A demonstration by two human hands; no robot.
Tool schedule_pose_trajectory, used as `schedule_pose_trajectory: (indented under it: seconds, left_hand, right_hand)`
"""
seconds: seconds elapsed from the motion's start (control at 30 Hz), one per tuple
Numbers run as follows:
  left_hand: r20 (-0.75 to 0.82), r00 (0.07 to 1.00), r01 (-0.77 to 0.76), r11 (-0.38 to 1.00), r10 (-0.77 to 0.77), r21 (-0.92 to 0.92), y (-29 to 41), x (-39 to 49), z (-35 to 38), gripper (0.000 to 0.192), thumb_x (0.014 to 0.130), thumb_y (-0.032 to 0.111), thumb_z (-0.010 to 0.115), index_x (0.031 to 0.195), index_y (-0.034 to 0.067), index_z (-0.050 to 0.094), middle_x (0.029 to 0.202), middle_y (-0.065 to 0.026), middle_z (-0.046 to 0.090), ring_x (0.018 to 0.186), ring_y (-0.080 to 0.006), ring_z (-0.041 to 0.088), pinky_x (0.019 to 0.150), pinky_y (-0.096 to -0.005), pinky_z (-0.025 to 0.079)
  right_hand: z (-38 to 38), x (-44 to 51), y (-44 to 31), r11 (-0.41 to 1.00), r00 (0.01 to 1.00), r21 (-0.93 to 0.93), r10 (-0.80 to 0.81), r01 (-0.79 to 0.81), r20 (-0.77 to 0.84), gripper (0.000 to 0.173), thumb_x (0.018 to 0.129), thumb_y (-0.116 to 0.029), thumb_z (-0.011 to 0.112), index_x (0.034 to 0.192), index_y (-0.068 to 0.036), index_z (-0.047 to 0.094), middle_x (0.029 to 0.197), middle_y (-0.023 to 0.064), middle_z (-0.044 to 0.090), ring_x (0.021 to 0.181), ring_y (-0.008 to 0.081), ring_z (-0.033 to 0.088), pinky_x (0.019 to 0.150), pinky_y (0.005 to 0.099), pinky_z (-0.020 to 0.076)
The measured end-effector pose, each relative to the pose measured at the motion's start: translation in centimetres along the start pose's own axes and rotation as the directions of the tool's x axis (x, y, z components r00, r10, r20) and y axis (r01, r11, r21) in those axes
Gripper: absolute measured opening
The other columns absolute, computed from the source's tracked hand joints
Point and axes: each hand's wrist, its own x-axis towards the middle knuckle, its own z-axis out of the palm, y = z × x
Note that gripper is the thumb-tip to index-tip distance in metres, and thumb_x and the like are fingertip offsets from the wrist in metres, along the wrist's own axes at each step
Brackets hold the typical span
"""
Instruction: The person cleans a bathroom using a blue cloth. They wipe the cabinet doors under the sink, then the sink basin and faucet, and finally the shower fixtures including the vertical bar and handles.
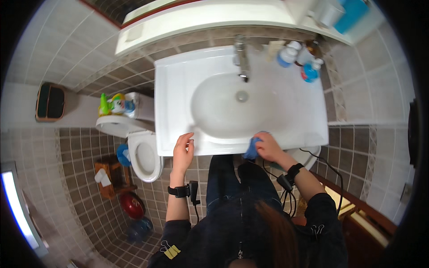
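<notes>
My right hand grips a blue cloth against the front rim of a white washbasin. Part of the cloth hangs over the edge, and some of it is hidden under my fingers. Near the basin's front left corner, my left hand holds nothing, its fingers slightly bent and apart. Whether it touches the rim I cannot tell. A chrome faucet rises at the back of the basin, above a round drain in the bowl.
Several bottles, among them a blue pump bottle, stand at the basin's back right. On the left are a toilet with its lid up, cleaning bottles on its tank, and a wooden stool. A black cable loops at the right.
</notes>
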Motion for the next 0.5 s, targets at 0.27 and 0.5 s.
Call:
schedule_pose_trajectory:
  seconds: [0.27, 0.5]
  left_hand:
    - [0.159, 0.982, -0.110, 0.994, 0.104, 0.029, 3.9, 0.6, 5.7, 0.025, 0.092, 0.005, 0.053, 0.116, 0.003, 0.060, 0.118, -0.0126, 0.058, 0.091, -0.0237, 0.064, 0.077, -0.0314, 0.054]
    - [0.180, 0.980, -0.099, 0.991, 0.083, 0.084, 4.4, 1.5, 5.4, 0.026, 0.091, 0.004, 0.054, 0.116, 0.003, 0.060, 0.116, -0.0131, 0.058, 0.089, -0.0224, 0.064, 0.074, -0.0303, 0.055]
  right_hand:
    - [-13.6, -16.0, 8.8, 0.663, 0.502, 0.037, 0.601, -0.748, -0.623, 0.027, 0.091, -0.023, 0.052, 0.113, -0.009, 0.059, 0.134, 0.0274, 0.042, 0.114, 0.0456, 0.048, 0.098, 0.0493, 0.0396]
    - [-8.4, -14.9, 8.5, 0.507, 0.488, -0.120, 0.696, -0.853, -0.528, 0.053, 0.093, -0.029, 0.048, 0.139, -0.003, 0.042, 0.148, 0.0285, 0.025, 0.135, 0.0442, 0.028, 0.107, 0.0517, 0.0301]
